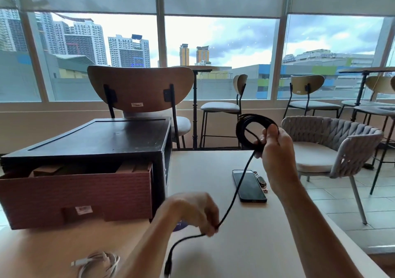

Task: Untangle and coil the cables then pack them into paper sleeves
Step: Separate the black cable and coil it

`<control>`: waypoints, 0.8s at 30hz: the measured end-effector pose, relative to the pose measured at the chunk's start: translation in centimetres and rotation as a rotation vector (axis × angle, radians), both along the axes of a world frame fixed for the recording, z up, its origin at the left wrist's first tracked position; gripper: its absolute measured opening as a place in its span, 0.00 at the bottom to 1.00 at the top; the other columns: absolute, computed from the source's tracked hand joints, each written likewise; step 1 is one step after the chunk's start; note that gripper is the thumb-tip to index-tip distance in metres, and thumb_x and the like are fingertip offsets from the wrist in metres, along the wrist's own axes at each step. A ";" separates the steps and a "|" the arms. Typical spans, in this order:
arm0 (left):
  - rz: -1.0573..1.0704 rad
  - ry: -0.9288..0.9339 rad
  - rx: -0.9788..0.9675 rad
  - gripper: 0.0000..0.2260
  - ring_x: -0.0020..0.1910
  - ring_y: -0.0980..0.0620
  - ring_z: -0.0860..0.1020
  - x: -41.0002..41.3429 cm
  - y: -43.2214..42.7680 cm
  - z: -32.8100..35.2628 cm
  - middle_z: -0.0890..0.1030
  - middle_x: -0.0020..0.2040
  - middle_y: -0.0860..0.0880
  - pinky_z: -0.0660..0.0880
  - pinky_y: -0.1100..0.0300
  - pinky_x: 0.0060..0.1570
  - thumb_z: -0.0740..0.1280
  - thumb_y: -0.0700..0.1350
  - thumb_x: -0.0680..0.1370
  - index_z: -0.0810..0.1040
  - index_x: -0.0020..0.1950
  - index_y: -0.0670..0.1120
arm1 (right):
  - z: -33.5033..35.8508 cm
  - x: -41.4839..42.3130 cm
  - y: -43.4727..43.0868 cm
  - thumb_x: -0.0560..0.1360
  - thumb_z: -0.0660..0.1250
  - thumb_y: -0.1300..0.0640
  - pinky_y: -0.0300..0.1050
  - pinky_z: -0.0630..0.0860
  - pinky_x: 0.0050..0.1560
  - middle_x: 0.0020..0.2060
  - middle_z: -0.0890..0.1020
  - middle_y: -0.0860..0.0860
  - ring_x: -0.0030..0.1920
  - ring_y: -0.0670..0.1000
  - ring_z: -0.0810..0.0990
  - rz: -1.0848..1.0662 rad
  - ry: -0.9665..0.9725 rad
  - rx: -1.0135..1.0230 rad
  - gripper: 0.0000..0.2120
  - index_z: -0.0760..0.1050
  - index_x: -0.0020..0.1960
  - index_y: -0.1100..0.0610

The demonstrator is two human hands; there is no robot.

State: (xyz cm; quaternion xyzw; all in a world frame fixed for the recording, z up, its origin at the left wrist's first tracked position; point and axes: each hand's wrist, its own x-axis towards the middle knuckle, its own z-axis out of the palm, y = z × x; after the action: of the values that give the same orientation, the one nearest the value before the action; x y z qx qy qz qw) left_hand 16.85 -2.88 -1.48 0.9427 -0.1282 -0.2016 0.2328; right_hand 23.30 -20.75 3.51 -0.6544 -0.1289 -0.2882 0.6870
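Note:
My right hand (pixel 275 147) is raised above the table and grips a coil of black cable (pixel 245 128) made of several loops. From the coil a loose length of the black cable runs down and to the left to my left hand (pixel 198 211), which pinches it just above the table. Past that hand the cable's tail bends down to a black plug (pixel 167 266) at the bottom edge. A white cable (pixel 98 262) lies bunched on the table at the lower left. Brown paper sleeves (pixel 49 170) stand in a cardboard box (pixel 81 192).
The cardboard box sits inside a black wooden stand (pixel 96 136) on the left of the light table (pixel 256 245). A black phone (pixel 250 187) and a wristwatch (pixel 262 182) lie under the cable. A woven chair (pixel 333 147) stands to the right, and other chairs stand behind by the windows.

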 end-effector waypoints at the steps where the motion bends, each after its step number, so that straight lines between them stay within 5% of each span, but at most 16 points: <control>1: -0.039 0.057 0.078 0.08 0.37 0.61 0.78 0.0 0.0 -0.3 0.85 0.43 0.51 0.76 0.60 0.52 0.74 0.38 0.74 0.84 0.53 0.44 | 0.1 -0.1 -0.1 0.86 0.50 0.55 0.39 0.70 0.28 0.33 0.70 0.50 0.29 0.44 0.70 0.016 0.008 0.028 0.15 0.68 0.47 0.60; 4: -0.098 0.208 0.184 0.09 0.36 0.61 0.77 0.0 0.0 -0.1 0.82 0.39 0.53 0.73 0.62 0.51 0.73 0.38 0.75 0.84 0.55 0.42 | -0.1 0.0 0.2 0.86 0.50 0.54 0.42 0.70 0.30 0.33 0.71 0.51 0.31 0.47 0.71 0.026 0.015 0.061 0.15 0.69 0.47 0.59; 7: -0.069 0.172 0.218 0.10 0.38 0.59 0.78 0.0 0.3 0.2 0.83 0.46 0.48 0.72 0.62 0.50 0.73 0.40 0.75 0.83 0.56 0.42 | 0.0 -0.2 0.4 0.86 0.51 0.54 0.43 0.70 0.31 0.34 0.71 0.50 0.32 0.47 0.72 0.045 0.014 0.086 0.15 0.70 0.46 0.57; 10: -0.005 0.073 0.160 0.19 0.54 0.54 0.81 -0.5 1.3 1.4 0.84 0.58 0.50 0.73 0.67 0.49 0.74 0.46 0.76 0.78 0.66 0.48 | 0.6 -0.5 0.8 0.86 0.50 0.54 0.48 0.72 0.36 0.34 0.70 0.49 0.36 0.47 0.74 0.137 -0.007 0.053 0.15 0.69 0.44 0.56; 12: 0.060 -0.081 -0.115 0.22 0.59 0.52 0.80 -0.8 2.1 2.6 0.81 0.61 0.52 0.77 0.64 0.51 0.72 0.49 0.77 0.73 0.71 0.51 | 0.7 -0.7 1.1 0.86 0.51 0.54 0.52 0.71 0.38 0.34 0.71 0.50 0.38 0.51 0.74 0.161 -0.018 -0.013 0.16 0.69 0.43 0.56; 16: 0.239 -0.406 -1.037 0.18 0.58 0.54 0.82 -1.6 1.4 5.5 0.83 0.59 0.50 0.80 0.60 0.55 0.63 0.54 0.76 0.75 0.66 0.52 | 0.4 -1.2 2.2 0.86 0.51 0.53 0.50 0.73 0.34 0.34 0.73 0.52 0.37 0.54 0.74 0.256 -0.013 -0.122 0.16 0.70 0.44 0.57; 18: 0.255 -0.508 -1.225 0.17 0.59 0.53 0.82 -1.6 0.7 6.4 0.85 0.57 0.51 0.79 0.58 0.56 0.61 0.57 0.76 0.76 0.63 0.54 | 0.2 -1.3 2.6 0.86 0.51 0.53 0.46 0.73 0.31 0.34 0.72 0.53 0.37 0.54 0.74 0.322 -0.021 -0.200 0.16 0.70 0.44 0.57; 21: 0.303 -0.713 -1.119 0.25 0.59 0.56 0.81 -1.2 0.1 6.3 0.84 0.58 0.51 0.79 0.61 0.55 0.60 0.58 0.76 0.72 0.72 0.52 | 0.1 -1.5 3.1 0.86 0.51 0.53 0.44 0.72 0.29 0.32 0.71 0.49 0.36 0.54 0.75 0.374 -0.022 -0.246 0.17 0.69 0.42 0.56; 24: 0.335 -0.921 -0.953 0.20 0.54 0.56 0.83 -0.7 -0.2 5.8 0.85 0.52 0.52 0.79 0.56 0.60 0.61 0.54 0.80 0.77 0.69 0.47 | 0.1 -1.5 3.3 0.86 0.51 0.53 0.46 0.72 0.29 0.32 0.71 0.49 0.35 0.51 0.76 0.405 -0.019 -0.267 0.16 0.69 0.43 0.57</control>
State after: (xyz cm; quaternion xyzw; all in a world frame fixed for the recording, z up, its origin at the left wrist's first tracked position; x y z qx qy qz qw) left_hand 16.15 -3.11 4.35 0.7342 -0.1413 0.3373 0.5720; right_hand 21.76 -17.48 3.65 -0.6976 -0.3009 -0.1312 0.6369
